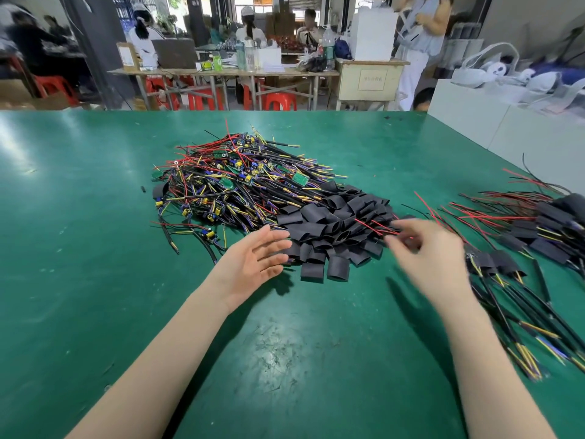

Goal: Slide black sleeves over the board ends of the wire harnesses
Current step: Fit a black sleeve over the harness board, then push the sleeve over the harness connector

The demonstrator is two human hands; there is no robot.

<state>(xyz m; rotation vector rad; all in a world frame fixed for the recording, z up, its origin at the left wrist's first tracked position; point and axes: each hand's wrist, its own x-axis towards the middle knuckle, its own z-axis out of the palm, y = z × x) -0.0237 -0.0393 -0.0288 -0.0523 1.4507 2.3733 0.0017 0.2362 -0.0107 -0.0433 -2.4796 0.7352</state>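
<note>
Wire harnesses (240, 182) with small green boards lie in a tangled heap at the middle of the green table (79, 217), and a mound of loose black sleeves (332, 229) sits against the heap's near right side, some sleeves touching the wires. Well off to the right lies a separate batch of sleeved harnesses (531, 236), their board ends already covered in black, with red and yellow leads fanning out.

The left hand (253, 261) hovers at the near left edge of the sleeve mound, palm turned up and inward, fingers straight and relaxed; its grip holds nothing. The right hand (424, 248) is blurred at the mound's right edge, fingers bent toward a few thin red wires (380, 228) that cross the sleeves. Whether its grip has closed on a wire or a sleeve, I cannot tell.

By my reading, this is the moment between pieces: one harness is done and the hands are reaching for fresh parts. The next move calls for one hand to pick a single sleeve from the mound and the other to draw one bare harness free of the tangle by its board end, then line the board up with the sleeve's open mouth. Snagged neighbouring wires look like the likeliest nuisance.
</note>
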